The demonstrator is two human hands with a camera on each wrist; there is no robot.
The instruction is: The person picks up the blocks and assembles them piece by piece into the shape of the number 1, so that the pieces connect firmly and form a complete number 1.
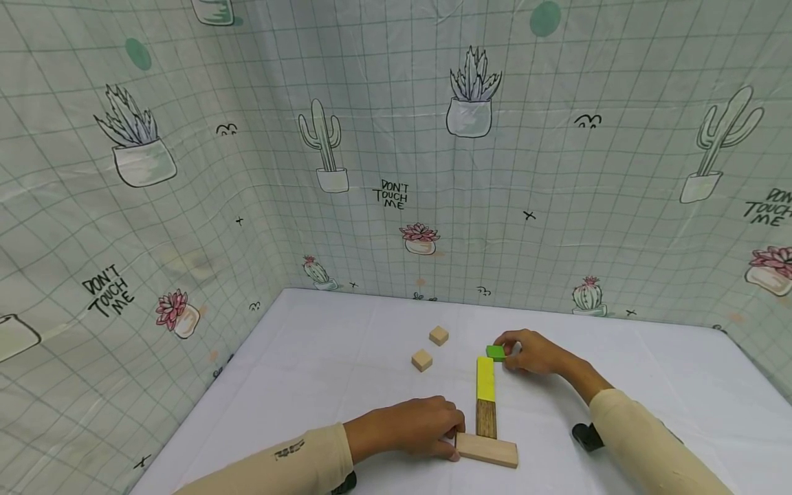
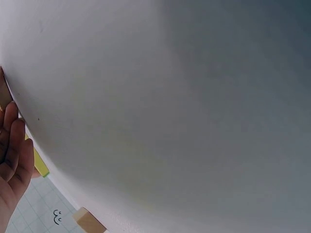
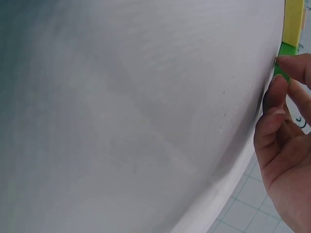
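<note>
A pale wooden plank point(image 1: 487, 450) lies crosswise at the near end of a row of blocks. My left hand point(image 1: 421, 426) grips its left end between thumb and fingers; in the left wrist view, this hand point(image 2: 14, 158) shows only at the left edge. Beyond the plank, a dark brown block point(image 1: 486, 419) and a yellow block point(image 1: 485, 379) run end to end away from me. At the far end sits a green block point(image 1: 495, 353), pinched at its right side by my right hand point(image 1: 533, 350). The right wrist view shows the green block point(image 3: 285, 51) against the yellow one.
Two small pale wooden cubes, a farther cube point(image 1: 438, 335) and a nearer cube point(image 1: 422, 360), stand left of the row on the white tabletop point(image 1: 346, 344). A printed cactus cloth point(image 1: 383, 137) rises behind and to the left of the table.
</note>
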